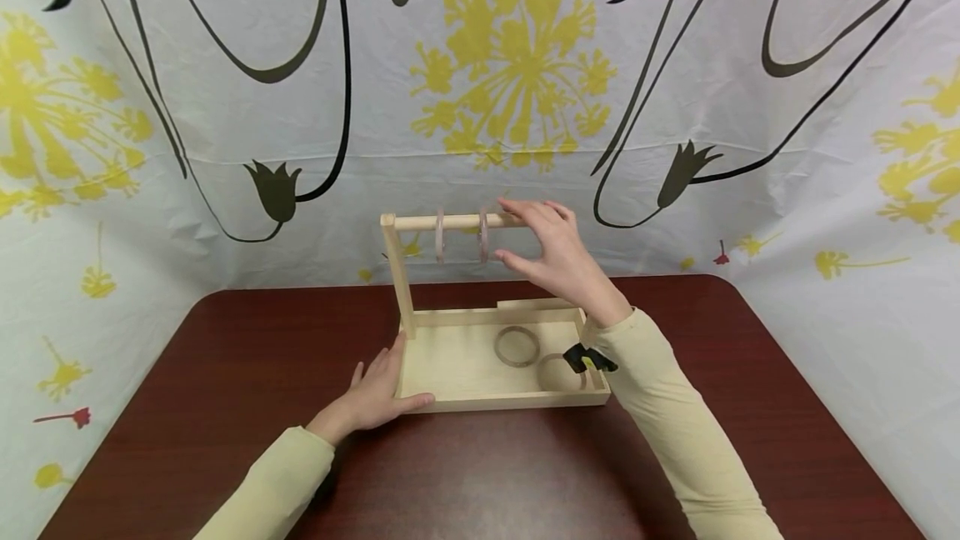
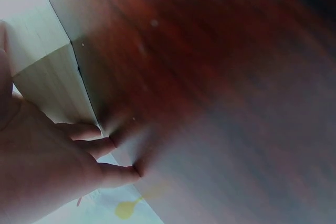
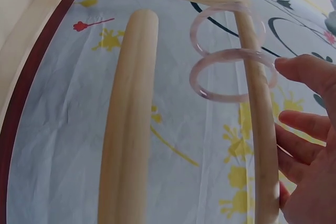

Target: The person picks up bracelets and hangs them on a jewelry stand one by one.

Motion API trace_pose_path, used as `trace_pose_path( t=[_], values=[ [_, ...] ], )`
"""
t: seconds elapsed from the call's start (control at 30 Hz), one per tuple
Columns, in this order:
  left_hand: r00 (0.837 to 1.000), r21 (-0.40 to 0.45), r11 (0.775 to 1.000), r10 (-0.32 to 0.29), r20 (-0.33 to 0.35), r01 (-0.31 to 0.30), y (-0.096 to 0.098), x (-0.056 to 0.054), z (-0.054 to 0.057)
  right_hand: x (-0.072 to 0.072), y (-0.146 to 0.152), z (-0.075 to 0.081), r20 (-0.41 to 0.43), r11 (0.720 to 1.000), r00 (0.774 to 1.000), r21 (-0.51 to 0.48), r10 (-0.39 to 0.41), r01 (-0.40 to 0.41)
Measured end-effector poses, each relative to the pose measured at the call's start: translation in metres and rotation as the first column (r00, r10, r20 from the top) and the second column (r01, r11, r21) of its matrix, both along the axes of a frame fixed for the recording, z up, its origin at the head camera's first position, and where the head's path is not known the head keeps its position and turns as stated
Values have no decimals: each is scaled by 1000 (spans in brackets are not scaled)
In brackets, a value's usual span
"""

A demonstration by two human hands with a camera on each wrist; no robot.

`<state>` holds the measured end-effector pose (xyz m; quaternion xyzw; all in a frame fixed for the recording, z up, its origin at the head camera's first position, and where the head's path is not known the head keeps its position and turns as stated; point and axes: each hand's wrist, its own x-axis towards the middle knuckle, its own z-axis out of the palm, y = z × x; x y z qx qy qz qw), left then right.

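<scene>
A wooden stand has a shallow tray (image 1: 457, 365), a left post (image 1: 397, 273) and a horizontal bar (image 1: 416, 223). Two pale pinkish bangles hang on this bar: the left bangle (image 1: 439, 240) and the right bangle (image 1: 483, 244). My right hand (image 1: 558, 250) is at the bar's right part, fingers spread and slightly bent; in the right wrist view the thumb (image 3: 304, 72) is beside the nearer bangle (image 3: 220, 98), contact unclear. Another two rings, a bangle (image 1: 517, 347) and a bangle (image 1: 551, 359), lie in the tray. My left hand (image 1: 375, 390) rests against the tray's left front corner, fingers straight.
The tray stands on a dark red-brown table (image 1: 247, 357). A patterned cloth (image 1: 202, 215) with flowers hangs behind and at both sides. A second wooden rod (image 3: 128, 119) rises in the right wrist view. A black strap piece (image 1: 581, 358) is at my right wrist.
</scene>
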<state>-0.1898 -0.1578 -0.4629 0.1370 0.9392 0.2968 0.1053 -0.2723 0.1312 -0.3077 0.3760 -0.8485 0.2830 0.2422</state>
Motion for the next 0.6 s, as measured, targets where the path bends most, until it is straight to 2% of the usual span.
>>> trace_pose_path(
  t=[0.27,0.4,0.6],
  values=[
    [1000,-21,1000,-3,-12,3,0,0,3,6,15,-4,-93,1000,996,-6,10,-11],
    [999,-64,998,-16,-40,13,1,1,6,9,20,-6,-119,1000,993,6,10,-9],
    [987,-124,992,-42,-155,23,6,4,13,16,29,-9,-112,1000,994,24,5,-2]
  ],
)
